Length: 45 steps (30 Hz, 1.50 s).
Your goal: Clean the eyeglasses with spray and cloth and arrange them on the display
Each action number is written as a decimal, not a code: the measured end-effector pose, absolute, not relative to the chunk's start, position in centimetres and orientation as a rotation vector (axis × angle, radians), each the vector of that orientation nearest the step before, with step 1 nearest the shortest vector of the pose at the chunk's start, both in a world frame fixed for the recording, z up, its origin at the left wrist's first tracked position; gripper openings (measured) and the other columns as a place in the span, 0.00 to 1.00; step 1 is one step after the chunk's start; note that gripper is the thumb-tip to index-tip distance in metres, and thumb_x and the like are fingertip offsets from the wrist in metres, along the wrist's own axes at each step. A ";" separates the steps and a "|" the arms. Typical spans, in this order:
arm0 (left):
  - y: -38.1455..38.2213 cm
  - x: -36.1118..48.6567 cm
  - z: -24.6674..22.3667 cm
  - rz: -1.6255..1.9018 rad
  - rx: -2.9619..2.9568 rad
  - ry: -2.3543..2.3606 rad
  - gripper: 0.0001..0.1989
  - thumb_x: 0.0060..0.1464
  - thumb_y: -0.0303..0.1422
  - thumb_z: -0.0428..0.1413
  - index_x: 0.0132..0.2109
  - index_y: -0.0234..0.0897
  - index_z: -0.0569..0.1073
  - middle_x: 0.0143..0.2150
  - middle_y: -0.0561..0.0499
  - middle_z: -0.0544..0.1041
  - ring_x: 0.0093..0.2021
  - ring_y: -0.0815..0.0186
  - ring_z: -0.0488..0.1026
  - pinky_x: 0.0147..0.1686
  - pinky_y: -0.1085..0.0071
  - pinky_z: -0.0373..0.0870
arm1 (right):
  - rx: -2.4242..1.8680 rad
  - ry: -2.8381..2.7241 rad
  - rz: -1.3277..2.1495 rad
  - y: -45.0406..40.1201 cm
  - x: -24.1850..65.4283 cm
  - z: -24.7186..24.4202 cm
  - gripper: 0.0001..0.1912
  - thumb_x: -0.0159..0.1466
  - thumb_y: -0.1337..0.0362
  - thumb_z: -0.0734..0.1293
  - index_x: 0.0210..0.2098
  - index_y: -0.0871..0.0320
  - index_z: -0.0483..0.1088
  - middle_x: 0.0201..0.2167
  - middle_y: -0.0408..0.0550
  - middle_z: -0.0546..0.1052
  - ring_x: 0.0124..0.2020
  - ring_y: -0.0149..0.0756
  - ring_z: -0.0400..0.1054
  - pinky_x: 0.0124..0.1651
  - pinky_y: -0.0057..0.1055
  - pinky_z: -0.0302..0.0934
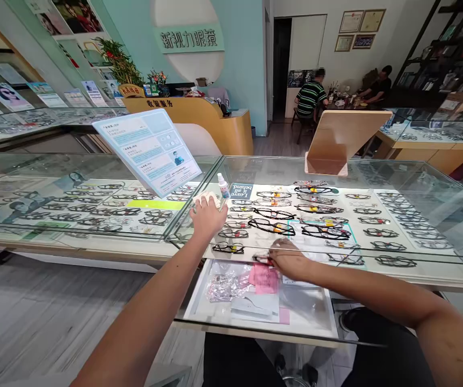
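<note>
My left hand [208, 217] rests on top of the glass display case, its fingers on a pale cream cloth [207, 198]. Just to its right stands a small white spray bottle [223, 186]. My right hand [288, 258] is low at the case's front edge, over the back of an open white drawer, with its fingertips at a dark-framed pair of glasses [262, 259]. Its fingers are bent around the near end of that pair. Inside the drawer [193, 303] lie clear plastic bags [225, 286], a pink paper [266, 278] and a white packet [254, 306].
Rows of glasses [316, 232] fill the case under the glass. A tilted info board [149, 150] stands at left, and the back of a wooden mirror stand [332, 141] at right. Behind are a yellow counter [183, 111] and two seated people [312, 97].
</note>
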<state>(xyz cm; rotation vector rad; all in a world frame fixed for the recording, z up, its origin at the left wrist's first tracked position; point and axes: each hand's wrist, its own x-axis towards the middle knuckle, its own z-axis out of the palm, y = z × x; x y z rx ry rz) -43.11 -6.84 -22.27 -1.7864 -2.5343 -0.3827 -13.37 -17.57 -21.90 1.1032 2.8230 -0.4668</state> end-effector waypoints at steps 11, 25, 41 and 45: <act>-6.9 -43.1 -22.3 -0.409 -1.797 -2.515 0.43 0.70 0.53 0.41 0.80 0.26 0.59 0.82 0.32 0.54 0.82 0.39 0.49 0.77 0.37 0.47 | 0.790 3.086 -0.400 -20.8 -11.7 -9.5 0.18 0.78 0.65 0.60 0.48 0.59 0.83 0.50 0.55 0.84 0.52 0.46 0.72 0.58 0.42 0.62; -7.2 -43.0 -21.7 -0.378 -1.790 -2.540 0.42 0.70 0.52 0.42 0.79 0.27 0.59 0.83 0.33 0.53 0.82 0.41 0.49 0.78 0.39 0.48 | 1.383 2.689 0.265 4.8 -15.0 -13.2 0.21 0.72 0.74 0.58 0.50 0.73 0.82 0.56 0.72 0.80 0.58 0.57 0.64 0.57 0.46 0.57; -7.1 -42.9 -21.7 -0.336 -1.787 -2.558 0.43 0.70 0.53 0.39 0.80 0.29 0.58 0.83 0.35 0.52 0.83 0.40 0.47 0.78 0.39 0.48 | 1.467 2.626 0.293 9.4 -14.4 -16.6 0.20 0.76 0.59 0.61 0.54 0.63 0.81 0.58 0.65 0.81 0.59 0.58 0.68 0.57 0.44 0.62; -7.2 -42.8 -21.5 -0.335 -1.787 -2.560 0.43 0.70 0.53 0.39 0.80 0.28 0.58 0.83 0.35 0.52 0.83 0.41 0.46 0.77 0.39 0.48 | 1.483 2.639 0.280 9.2 -14.5 -16.7 0.18 0.75 0.60 0.64 0.53 0.61 0.81 0.57 0.64 0.82 0.58 0.56 0.69 0.55 0.42 0.63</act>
